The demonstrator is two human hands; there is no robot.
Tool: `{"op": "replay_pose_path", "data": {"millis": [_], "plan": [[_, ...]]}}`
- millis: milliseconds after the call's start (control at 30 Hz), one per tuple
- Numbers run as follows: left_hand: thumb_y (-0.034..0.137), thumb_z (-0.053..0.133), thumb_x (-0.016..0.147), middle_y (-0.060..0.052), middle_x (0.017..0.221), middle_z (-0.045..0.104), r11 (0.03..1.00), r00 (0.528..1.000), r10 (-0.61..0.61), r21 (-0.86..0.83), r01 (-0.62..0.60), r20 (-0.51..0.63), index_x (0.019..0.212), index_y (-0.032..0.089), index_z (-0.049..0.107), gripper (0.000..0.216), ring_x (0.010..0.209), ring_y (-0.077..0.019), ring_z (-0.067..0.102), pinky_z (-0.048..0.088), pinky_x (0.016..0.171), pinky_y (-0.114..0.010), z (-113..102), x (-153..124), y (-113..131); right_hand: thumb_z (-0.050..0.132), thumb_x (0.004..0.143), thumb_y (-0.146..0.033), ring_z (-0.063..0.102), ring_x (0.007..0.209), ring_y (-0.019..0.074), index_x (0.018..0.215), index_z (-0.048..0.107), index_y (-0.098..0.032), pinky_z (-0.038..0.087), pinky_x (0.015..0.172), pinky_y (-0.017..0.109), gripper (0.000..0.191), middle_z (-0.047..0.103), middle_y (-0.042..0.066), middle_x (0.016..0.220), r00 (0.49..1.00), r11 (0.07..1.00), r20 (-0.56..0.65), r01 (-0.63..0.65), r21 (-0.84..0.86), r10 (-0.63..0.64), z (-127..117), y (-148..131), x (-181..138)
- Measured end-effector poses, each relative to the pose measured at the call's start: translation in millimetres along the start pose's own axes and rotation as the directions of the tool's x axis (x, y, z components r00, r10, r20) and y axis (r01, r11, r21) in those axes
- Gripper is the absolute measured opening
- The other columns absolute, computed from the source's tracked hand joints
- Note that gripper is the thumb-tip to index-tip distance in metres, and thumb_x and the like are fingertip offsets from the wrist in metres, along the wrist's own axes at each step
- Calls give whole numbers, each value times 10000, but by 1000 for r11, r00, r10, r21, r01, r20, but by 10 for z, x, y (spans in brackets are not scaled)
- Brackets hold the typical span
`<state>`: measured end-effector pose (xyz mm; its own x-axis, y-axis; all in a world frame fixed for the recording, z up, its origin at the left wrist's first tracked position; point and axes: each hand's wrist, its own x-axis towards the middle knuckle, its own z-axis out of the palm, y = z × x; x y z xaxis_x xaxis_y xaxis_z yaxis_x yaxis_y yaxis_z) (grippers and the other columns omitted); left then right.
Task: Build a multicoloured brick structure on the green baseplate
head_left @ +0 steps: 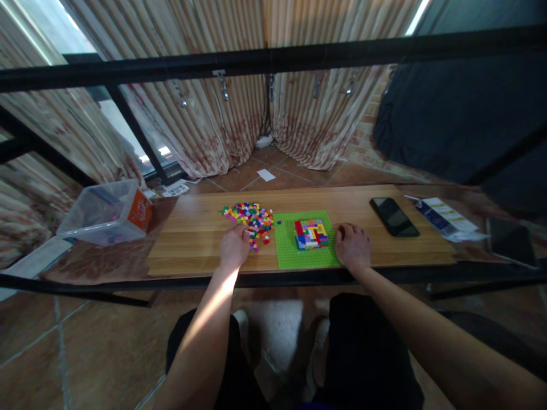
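Observation:
My left hand (pixel 235 246) reaches the near left side of a pile of small coloured toy bricks (pixel 252 214). Its fingers are pinched together among the bricks, and what lies between them is too small to make out. Right of the pile lies a green studded baseplate (pixel 286 253). A low block of many-coloured bricks (pixel 311 234) stands on this plate, with a red part at its left corner. My right hand (pixel 352 246) rests at the plate's right edge, fingers curled in, with nothing visible in them. One dark blue brick (pixel 279 222) sits near the plate's left edge.
The wooden board (pixel 192 228) carries a black phone (pixel 394 217) on its right. A clear plastic box (pixel 106 213) with an orange label stands to the left. Papers (pixel 448 219) and a dark flat device (pixel 510 242) lie far right. A black bar (pixel 273 60) crosses beyond the board.

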<state>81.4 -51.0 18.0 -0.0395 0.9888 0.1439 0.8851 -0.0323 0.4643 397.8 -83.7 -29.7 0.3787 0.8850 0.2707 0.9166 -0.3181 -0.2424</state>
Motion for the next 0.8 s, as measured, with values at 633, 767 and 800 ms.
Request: {"op": "replay_pose_path", "data": {"millis": [633,767,800], "plan": [[118,589,784,-53,981,715,978,947,199,-109,-176,253,846,211,765,208,940,-200,640,475,857,-311,-91,-40,22,386,927,-347,503,1077,346,1145,598,-113,371,843,433,384,576,218,1184,999,989,40,-3,-146,9,-65,-110,128],[123,636,754,-47,972,698,953,905,302,-98,-286,300,814,227,768,178,947,-196,632,459,905,-318,-107,-54,-15,392,925,-350,493,1088,335,1168,582,-125,362,858,427,382,567,201,1207,1000,993,8,-23,-116,25,-22,-82,111],[128,641,755,-45,968,695,949,897,315,-86,-303,310,815,233,768,175,952,-196,629,454,915,-321,-105,-56,-20,393,926,-353,492,1088,334,1169,580,-126,361,860,425,382,568,197,1206,1000,993,8,-20,-113,21,-20,-77,107]]}}
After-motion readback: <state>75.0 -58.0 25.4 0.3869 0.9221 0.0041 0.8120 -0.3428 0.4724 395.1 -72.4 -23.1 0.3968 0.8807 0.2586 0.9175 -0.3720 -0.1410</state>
